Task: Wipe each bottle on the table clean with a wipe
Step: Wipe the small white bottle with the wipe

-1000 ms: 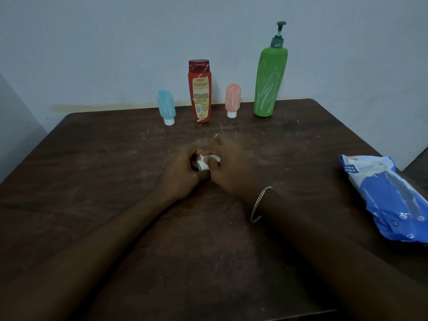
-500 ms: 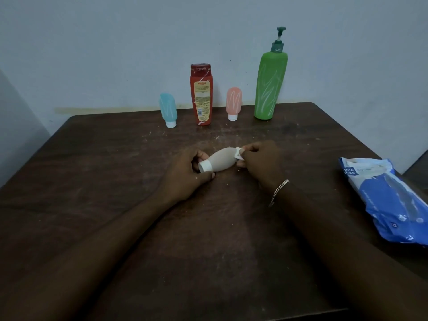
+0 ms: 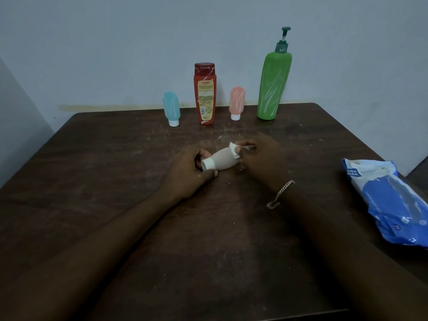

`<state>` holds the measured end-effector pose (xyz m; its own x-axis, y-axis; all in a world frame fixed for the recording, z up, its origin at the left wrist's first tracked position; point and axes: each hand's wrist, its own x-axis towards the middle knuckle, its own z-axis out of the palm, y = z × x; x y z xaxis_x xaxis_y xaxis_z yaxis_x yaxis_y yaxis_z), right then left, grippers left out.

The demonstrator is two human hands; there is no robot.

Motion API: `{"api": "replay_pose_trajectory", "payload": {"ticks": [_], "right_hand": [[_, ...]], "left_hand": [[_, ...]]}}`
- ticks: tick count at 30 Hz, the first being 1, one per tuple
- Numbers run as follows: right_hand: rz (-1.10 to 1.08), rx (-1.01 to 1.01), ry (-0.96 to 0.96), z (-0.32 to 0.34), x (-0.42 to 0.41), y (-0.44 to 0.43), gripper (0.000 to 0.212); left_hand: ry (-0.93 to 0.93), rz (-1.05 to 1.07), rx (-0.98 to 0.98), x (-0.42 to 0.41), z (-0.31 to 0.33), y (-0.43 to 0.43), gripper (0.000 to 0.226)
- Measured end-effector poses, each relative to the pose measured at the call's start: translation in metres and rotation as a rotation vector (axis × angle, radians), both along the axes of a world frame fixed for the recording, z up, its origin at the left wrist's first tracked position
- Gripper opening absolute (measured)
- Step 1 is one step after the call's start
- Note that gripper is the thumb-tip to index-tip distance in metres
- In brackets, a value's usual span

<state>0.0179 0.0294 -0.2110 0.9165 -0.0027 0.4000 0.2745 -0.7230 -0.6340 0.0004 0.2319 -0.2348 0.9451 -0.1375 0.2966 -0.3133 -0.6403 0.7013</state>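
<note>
1. The beige bottle [image 3: 223,160] lies on its side near the middle of the bench [image 3: 111,186], between the two hands. Whether it rests on the wood or is held just off it cannot be told.
2. Its long axis runs slantwise. The white cap [image 3: 207,164] points left and slightly near, and the closed end points right and slightly far.
3. The left hand [image 3: 191,173] grips the cap end, with fingers curled behind the neck and the thumb on the near side.
4. The right hand [image 3: 259,158] pinches a bunched white wipe [image 3: 234,151] against the bottle's far-right end. Fingertips and thumb are closed on the cloth and the rest of the hand sits clear of the body.
5. So the wipe is at one end of the axis and the holding hand at the other. The uncovered body lies left and near of the right hand, and a further stroke would likely run that way, toward the cap.
6. Standing upright along the far edge, well apart from both hands, are a blue tube [image 3: 171,111], a red bottle [image 3: 205,93], a pink tube [image 3: 236,101] and a green pump bottle [image 3: 273,86]. The two tubes stand on their caps. The green one is nearer the right hand and the blue one nearer the left.
7. A blue pack of wipes [image 3: 389,205] lies at the right edge, on the right hand's side.
</note>
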Motion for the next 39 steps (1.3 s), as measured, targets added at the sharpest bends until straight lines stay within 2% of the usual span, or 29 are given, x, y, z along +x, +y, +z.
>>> {"api": "replay_pose_trajectory", "payload": {"ticks": [2, 7, 18, 23, 30, 33, 36, 39], "right_hand": [[-0.007, 0.075, 0.005, -0.0048, 0.0011, -0.0018, 0.019], [-0.033, 0.086, -0.035, -0.0035, -0.0015, 0.0003, 0.018], [-0.043, 0.122, -0.052, -0.0036, -0.0002, -0.0027, 0.010], [-0.008, 0.066, 0.034, -0.0047, -0.0009, -0.0021, 0.014], [-0.036, 0.015, 0.053, -0.0068, 0.0012, -0.0063, 0.016], [-0.033, -0.027, 0.056, -0.0074, 0.0023, -0.0061, 0.017], [-0.023, -0.058, 0.059, -0.0059, 0.0027, -0.0068, 0.019], [-0.005, -0.096, 0.086, -0.0042, 0.0040, -0.0065, 0.022]], "left_hand": [[-0.018, 0.004, 0.002, 0.0001, 0.0000, 0.0002, 0.039], [-0.119, 0.020, -0.007, 0.0025, 0.0001, 0.0037, 0.040], [-0.133, 0.037, 0.034, 0.0042, 0.0022, 0.0044, 0.040], [-0.124, 0.025, 0.026, 0.0051, 0.0023, 0.0077, 0.035], [-0.086, -0.020, -0.028, 0.0034, 0.0030, 0.0068, 0.023], [-0.058, -0.002, -0.028, 0.0036, 0.0024, 0.0058, 0.026], [-0.034, 0.048, 0.046, 0.0050, 0.0033, 0.0058, 0.040], [-0.047, 0.057, 0.170, 0.0082, 0.0030, 0.0051, 0.039]]}}
